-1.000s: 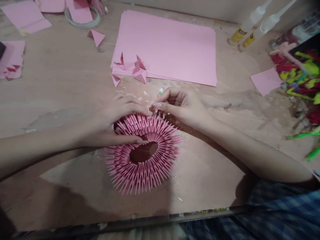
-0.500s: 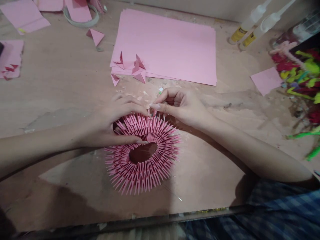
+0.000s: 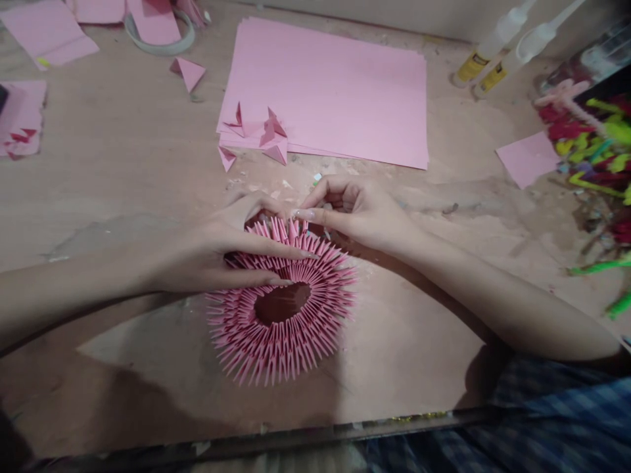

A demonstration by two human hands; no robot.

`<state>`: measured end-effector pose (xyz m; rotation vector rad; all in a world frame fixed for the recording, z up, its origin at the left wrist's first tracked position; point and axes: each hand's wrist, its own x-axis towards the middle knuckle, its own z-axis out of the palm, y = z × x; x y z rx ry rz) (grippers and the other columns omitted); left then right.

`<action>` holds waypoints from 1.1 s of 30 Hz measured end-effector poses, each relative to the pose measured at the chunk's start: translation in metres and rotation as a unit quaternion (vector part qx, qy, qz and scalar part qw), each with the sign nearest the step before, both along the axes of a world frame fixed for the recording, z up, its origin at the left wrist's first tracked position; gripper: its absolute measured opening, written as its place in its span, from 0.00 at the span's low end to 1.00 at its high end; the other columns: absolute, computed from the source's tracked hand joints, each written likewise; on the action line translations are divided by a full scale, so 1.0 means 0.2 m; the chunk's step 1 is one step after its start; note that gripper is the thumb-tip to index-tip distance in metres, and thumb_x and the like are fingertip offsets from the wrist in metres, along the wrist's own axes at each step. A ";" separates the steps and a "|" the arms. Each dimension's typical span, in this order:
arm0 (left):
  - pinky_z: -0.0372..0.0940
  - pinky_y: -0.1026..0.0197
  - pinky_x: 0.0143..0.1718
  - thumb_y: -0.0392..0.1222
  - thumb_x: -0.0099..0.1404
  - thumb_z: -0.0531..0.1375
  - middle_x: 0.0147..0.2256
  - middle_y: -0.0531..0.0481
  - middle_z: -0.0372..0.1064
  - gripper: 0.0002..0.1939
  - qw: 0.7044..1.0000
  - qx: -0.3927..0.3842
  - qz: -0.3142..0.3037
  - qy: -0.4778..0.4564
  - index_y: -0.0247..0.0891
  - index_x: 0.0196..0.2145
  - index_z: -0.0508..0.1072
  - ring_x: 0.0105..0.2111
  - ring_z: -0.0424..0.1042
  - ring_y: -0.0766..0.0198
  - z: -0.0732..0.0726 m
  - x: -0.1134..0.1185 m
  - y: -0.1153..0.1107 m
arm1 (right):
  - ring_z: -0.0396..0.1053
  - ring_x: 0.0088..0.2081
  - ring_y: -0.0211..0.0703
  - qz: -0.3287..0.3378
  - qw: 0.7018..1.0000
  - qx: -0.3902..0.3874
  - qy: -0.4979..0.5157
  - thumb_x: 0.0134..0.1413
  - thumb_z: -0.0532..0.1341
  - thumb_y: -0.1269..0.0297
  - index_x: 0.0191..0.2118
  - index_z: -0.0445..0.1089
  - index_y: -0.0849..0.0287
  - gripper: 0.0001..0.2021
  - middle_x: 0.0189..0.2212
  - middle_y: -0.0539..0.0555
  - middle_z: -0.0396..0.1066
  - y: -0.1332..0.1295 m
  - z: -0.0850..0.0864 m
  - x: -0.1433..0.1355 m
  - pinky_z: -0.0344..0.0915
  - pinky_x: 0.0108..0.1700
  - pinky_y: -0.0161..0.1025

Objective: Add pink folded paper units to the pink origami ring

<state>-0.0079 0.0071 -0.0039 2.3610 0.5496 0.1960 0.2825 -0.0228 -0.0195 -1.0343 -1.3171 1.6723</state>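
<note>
A ring of many interlocked pink folded paper pieces (image 3: 296, 335), spiky all round with an oval hole in the middle, lies on the table. My left hand (image 3: 217, 240) grips its far left part. The thumb and index finger lie across the top, while the other fingers curl behind the outer edge. At the far rim, my right hand (image 3: 345, 207) pinches a small pink folded paper piece (image 3: 294, 228) between thumb and index finger, close to the left fingertips. The pinched tip is mostly hidden by the fingers.
Beyond the ring lies a stack of pink paper sheets (image 3: 335, 92) with loose folded pieces (image 3: 273, 135) on its near corner. Tape (image 3: 162, 45) is at the back left. Two glue bottles (image 3: 486, 56), a pink square (image 3: 527, 159) and colourful pipe cleaners (image 3: 601, 141) are on the right.
My left index finger has come forward from the far rim and now stretches over the top of the ring. My right hand has stayed almost in place, still pinching at the rim.
</note>
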 end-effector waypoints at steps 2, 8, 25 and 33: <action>0.73 0.43 0.75 0.60 0.88 0.64 0.59 0.44 0.80 0.20 1.000 -0.013 -0.002 0.015 0.56 0.67 0.90 0.66 0.73 0.44 0.02 0.00 0.00 | 0.71 0.32 0.38 0.003 1.000 -0.005 -0.013 0.61 0.89 0.53 0.37 0.80 0.57 0.21 0.27 0.46 0.76 0.01 0.01 0.00 0.65 0.31 0.37; 0.74 0.42 0.73 0.67 0.84 0.69 0.61 0.45 0.84 0.22 0.995 -0.072 0.047 -0.043 0.52 0.61 0.90 0.63 0.79 0.44 0.00 0.04 -0.01 | 0.71 0.31 0.37 -0.004 1.000 -0.011 0.003 0.57 0.91 0.50 0.37 0.79 0.56 0.24 0.28 0.47 0.78 0.00 -0.01 0.00 0.63 0.30 0.36; 0.69 0.38 0.79 0.75 0.71 0.74 0.64 0.47 0.83 0.34 0.972 -0.121 0.201 0.002 0.48 0.61 0.86 0.68 0.77 0.40 0.00 0.15 -0.08 | 0.76 0.32 0.38 -0.030 0.996 0.050 0.064 0.60 0.89 0.50 0.37 0.80 0.55 0.22 0.31 0.46 0.80 -0.05 -0.04 -0.01 0.74 0.37 0.38; 0.75 0.47 0.74 0.65 0.79 0.67 0.58 0.50 0.89 0.26 0.965 -0.164 0.206 -0.019 0.43 0.57 0.88 0.60 0.84 0.50 0.08 0.20 -0.12 | 0.76 0.34 0.39 -0.054 0.995 0.076 0.036 0.60 0.89 0.47 0.37 0.82 0.54 0.22 0.33 0.47 0.82 -0.07 -0.03 -0.01 0.77 0.39 0.39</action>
